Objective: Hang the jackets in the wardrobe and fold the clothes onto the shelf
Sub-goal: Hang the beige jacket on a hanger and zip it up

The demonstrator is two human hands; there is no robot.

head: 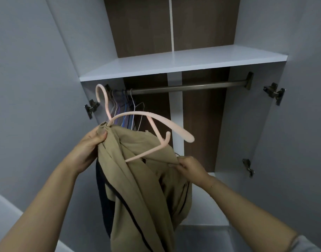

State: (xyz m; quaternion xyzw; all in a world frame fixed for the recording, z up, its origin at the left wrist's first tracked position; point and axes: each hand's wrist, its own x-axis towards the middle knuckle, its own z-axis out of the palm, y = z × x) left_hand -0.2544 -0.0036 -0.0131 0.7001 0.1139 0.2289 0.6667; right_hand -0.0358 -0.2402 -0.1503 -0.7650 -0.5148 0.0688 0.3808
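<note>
Held up before the open wardrobe point(256, 110): khaki jacket point(137, 179), bunched with the pink hanger point(152, 117) in the left grip point(90, 144), collar edge pinched by the right grip point(190, 166), below the rail point(188, 86)

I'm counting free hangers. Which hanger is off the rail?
The pink hanger, held with the tan jacket in the left hand; the thin hangers hang bunched on the rail's left end.
</note>
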